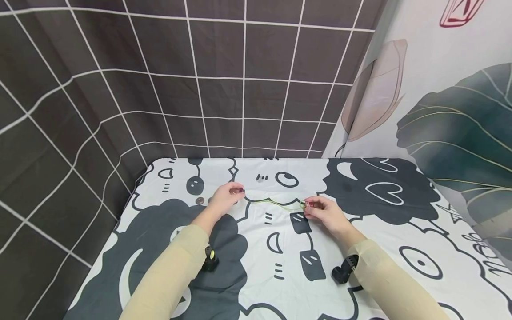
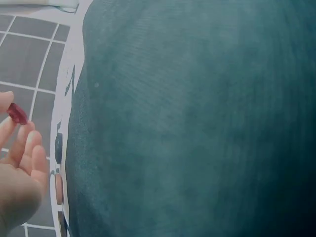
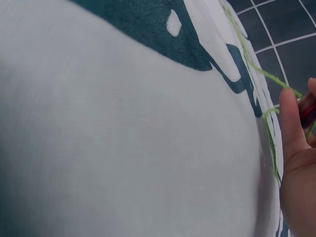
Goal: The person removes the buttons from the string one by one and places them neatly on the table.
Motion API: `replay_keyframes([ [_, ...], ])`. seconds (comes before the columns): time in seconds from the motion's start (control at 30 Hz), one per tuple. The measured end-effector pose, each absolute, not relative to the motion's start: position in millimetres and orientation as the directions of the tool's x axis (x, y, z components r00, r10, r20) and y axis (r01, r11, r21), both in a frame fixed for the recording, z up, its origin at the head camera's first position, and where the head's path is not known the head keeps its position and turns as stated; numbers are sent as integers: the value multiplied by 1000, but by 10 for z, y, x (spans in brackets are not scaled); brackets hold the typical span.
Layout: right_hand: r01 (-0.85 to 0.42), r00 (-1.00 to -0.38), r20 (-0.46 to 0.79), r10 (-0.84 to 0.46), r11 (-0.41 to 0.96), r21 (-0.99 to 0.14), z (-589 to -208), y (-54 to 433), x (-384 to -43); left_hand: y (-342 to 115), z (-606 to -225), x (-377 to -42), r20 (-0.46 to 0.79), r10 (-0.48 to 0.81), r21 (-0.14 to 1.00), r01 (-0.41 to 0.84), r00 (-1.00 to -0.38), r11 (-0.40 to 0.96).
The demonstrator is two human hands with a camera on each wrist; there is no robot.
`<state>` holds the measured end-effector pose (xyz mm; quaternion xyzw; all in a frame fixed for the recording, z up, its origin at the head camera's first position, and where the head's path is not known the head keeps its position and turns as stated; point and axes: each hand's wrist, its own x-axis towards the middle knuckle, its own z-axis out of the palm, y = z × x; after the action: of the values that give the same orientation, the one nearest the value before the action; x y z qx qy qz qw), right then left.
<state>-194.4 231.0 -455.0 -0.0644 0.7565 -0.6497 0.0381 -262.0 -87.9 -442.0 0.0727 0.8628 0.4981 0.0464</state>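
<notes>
Between thumb and fingertips, my left hand pinches a small, glossy, dark red bead-like piece; it is a little above the cloth. My right hand pinches a red piece, partly hidden by the fingers, together with a thin green cord. From the right fingertips the cord runs left in a loose line towards the left hand. In the right wrist view, cord shows on both sides of the thumb. A small brown disc lies on the cloth left of my left hand.
The table is covered by a black-and-white cartoon cloth. A dark grid curtain hangs behind and to the left. On the right is a pale leaf-print curtain. Both wrists wear small black cameras; the left one hangs below its sleeve.
</notes>
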Motion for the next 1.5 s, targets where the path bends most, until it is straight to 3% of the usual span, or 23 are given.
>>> replay_keyframes([
  [0.67,-34,-996,23,-88,127,-991,-4527,2307,-1919,-882,-4386,-2589,30,281,651,232,-959,723],
  [1.5,-38,-993,23,-113,134,-990,-4538,2303,-1894,-888,-4312,-2528,-9,290,531,241,-957,812],
])
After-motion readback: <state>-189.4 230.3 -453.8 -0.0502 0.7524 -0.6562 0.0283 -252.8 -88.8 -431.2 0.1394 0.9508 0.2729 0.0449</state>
